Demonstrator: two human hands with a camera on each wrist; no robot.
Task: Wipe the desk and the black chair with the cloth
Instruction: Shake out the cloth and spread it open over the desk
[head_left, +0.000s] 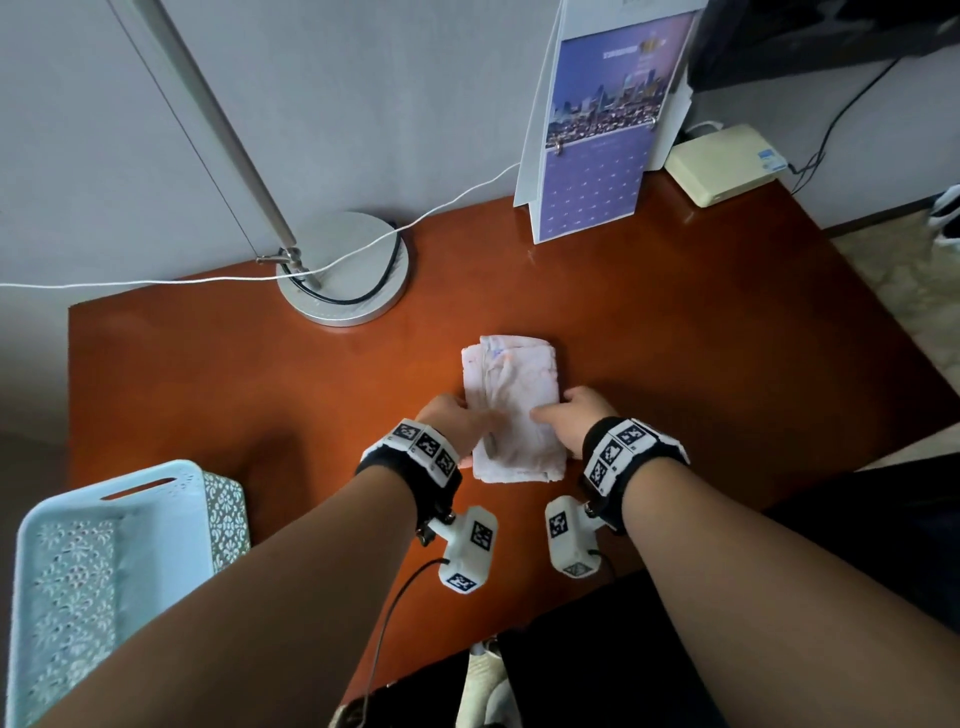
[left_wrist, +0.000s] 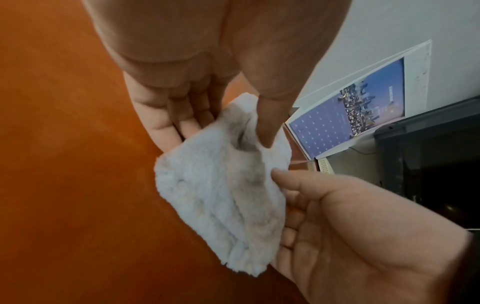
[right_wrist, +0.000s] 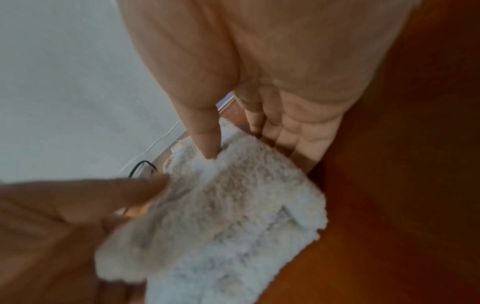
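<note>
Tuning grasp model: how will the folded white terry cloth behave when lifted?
Probably floppy: the folded white terry cloth dents under the left hand's thumb. Likely light and grippy, given its fluffy pile. Folds may open if only one edge is lifted.

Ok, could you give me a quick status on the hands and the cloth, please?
Left hand and right hand both pinching folded cloth, one each side. Cloth lying mid-desk, wiping not started. Lamp base and calendar at desk's far edge.
</note>
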